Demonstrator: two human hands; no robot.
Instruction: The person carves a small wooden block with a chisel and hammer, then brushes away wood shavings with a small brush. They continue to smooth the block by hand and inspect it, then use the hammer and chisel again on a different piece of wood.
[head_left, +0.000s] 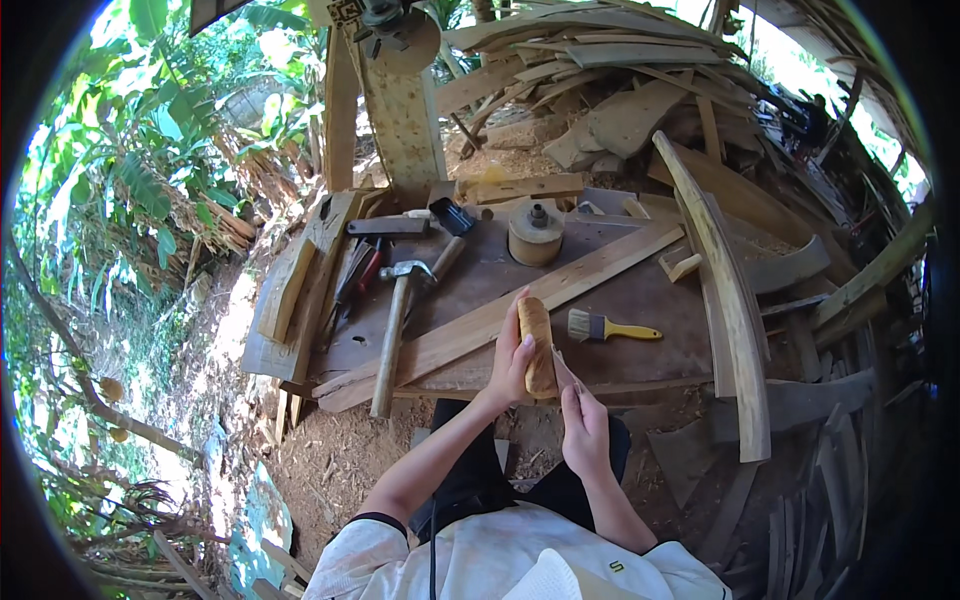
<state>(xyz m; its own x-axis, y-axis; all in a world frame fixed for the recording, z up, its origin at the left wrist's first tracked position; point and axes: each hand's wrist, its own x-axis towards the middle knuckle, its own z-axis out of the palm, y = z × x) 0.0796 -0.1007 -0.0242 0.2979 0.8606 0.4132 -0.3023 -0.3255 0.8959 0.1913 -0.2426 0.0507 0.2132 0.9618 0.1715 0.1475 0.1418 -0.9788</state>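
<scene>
My left hand (511, 366) is closed round a rounded, carved piece of wood (537, 345), yellow-brown with fine marks on its face, and holds it upright over the table's front edge. Against the lower right side of the wood, my right hand (586, 428) pinches a thin, flat, brownish strip (565, 373); it may be sandpaper, but I cannot make out its kind. A paintbrush (620, 329) with a yellow handle lies just right of the wood. Left of my hands, a claw hammer (392, 345) rests with its wooden handle over the front edge.
A long plank (455, 345) crosses the worktable (650, 365) diagonally. Farther back stand a round wooden pot (536, 235), a red-handled tool (371, 268) and a black-headed tool (453, 216). A long curved pole (722, 290) leans at the right. Scrap wood (620, 120) is piled behind.
</scene>
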